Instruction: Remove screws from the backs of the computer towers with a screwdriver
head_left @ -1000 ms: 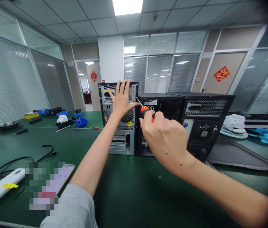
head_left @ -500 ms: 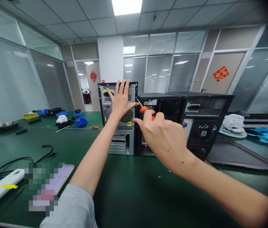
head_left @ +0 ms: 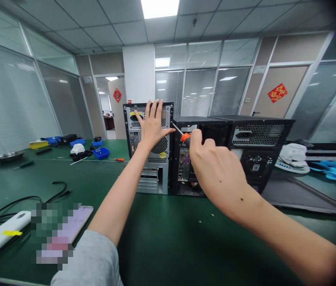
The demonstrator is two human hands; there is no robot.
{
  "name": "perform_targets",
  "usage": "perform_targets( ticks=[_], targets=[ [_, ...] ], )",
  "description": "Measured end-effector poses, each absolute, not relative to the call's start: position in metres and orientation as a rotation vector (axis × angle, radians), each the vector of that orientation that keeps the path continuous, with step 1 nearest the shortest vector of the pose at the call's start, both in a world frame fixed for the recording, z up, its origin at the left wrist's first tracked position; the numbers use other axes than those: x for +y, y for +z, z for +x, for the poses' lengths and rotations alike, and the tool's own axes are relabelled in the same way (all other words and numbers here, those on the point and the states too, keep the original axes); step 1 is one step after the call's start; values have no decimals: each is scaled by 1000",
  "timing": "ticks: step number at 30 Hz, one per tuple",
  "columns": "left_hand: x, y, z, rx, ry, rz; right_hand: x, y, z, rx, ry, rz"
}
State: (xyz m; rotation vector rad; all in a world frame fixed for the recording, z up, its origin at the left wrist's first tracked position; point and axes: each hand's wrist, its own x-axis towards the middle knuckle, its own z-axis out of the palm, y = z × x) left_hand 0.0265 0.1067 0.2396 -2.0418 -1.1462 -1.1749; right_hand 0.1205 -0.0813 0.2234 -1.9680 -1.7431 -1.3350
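In the head view, your left hand (head_left: 152,129) is spread with fingers fanned against the back panel of the leftmost computer case (head_left: 159,146), which stands upright on the green table (head_left: 168,238) beside an open black case (head_left: 184,165). Your right hand (head_left: 219,163) is curled around the handle of an orange-and-black screwdriver (head_left: 185,138), whose tip is at the panel's upper right edge, just above your left thumb.

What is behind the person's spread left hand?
Behind the bare left hand is the silver, perforated metal rear panel of an upright black rectangular computer case. A black power socket shows partly; whatever the hand covers cannot be seen.
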Motion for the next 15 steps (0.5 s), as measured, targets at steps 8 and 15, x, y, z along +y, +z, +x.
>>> perform_targets(
  ticks=[8, 15],
  targets=[
    [108, 240, 26, -1143, -1170, -2061, -81, 218, 117, -1769, -1322, -1964],
    [109, 239, 26, -1134, -1171, -2051, -79, 213, 117, -1695, -1456, -1831]
  ],
)
